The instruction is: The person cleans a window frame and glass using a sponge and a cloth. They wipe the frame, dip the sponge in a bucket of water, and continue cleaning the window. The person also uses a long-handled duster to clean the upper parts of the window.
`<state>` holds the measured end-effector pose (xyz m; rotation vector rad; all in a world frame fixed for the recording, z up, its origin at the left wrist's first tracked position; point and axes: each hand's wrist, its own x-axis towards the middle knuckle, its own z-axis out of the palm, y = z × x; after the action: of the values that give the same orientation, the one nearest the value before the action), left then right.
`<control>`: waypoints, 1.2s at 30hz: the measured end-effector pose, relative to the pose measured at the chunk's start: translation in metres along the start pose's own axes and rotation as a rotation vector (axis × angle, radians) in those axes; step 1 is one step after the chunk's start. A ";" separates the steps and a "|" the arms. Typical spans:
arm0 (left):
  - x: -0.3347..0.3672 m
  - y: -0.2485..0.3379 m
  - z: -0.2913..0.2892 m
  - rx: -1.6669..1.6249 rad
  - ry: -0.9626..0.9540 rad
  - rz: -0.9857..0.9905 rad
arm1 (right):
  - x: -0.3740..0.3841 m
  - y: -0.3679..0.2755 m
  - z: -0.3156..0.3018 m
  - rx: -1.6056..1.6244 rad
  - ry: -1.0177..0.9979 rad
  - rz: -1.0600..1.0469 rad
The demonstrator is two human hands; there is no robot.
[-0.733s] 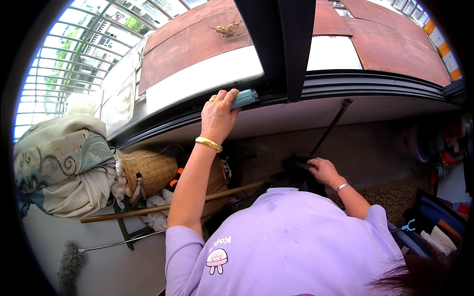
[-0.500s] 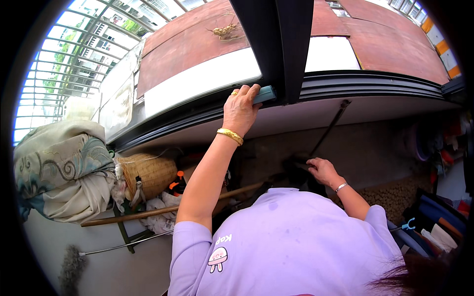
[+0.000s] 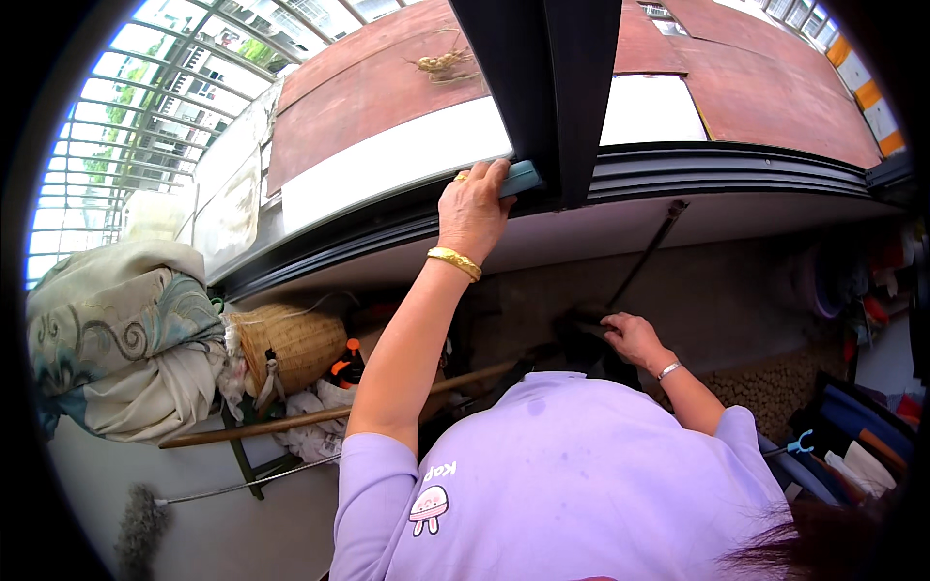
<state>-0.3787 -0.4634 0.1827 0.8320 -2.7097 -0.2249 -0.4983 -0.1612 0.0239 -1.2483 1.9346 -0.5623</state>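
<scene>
Teal block [image 3: 522, 178], likely light, stiff; hold its sides. Your left hand [image 3: 472, 206] has its grip clamped on it; right hand [image 3: 635, 340], can't tell.

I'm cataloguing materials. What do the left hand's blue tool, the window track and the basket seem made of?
Blue tool: probably plastic, satin, given its smooth surface. Window track: likely metal, dark-coated, with crisp parallel ridges. Basket: matt bamboo or wicker, visibly woven.

Looks like a home's storage corner (wicker basket [image 3: 295, 344], duster [image 3: 145, 523]) beside a window frame [image 3: 579, 97].
</scene>
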 end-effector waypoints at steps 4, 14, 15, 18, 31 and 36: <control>0.011 0.018 0.009 0.012 -0.033 -0.004 | -0.002 0.003 0.002 -0.009 0.003 -0.002; -0.018 -0.012 -0.047 -0.152 0.109 0.059 | 0.002 -0.002 0.000 -0.034 -0.033 -0.009; -0.023 -0.015 -0.054 -0.101 0.089 0.032 | 0.002 -0.001 0.000 -0.034 -0.024 -0.013; -0.026 -0.016 -0.054 -0.089 0.058 0.027 | 0.001 0.001 0.000 -0.035 -0.009 -0.014; -0.015 -0.005 -0.018 -0.173 -0.081 0.084 | -0.001 -0.004 0.006 -0.012 -0.071 -0.010; -0.034 -0.025 -0.061 -0.032 -0.072 -0.013 | 0.001 0.002 0.003 -0.077 -0.054 -0.006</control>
<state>-0.3185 -0.4687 0.2267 0.8487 -2.7600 -0.3057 -0.4976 -0.1614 0.0201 -1.3051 1.9238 -0.4567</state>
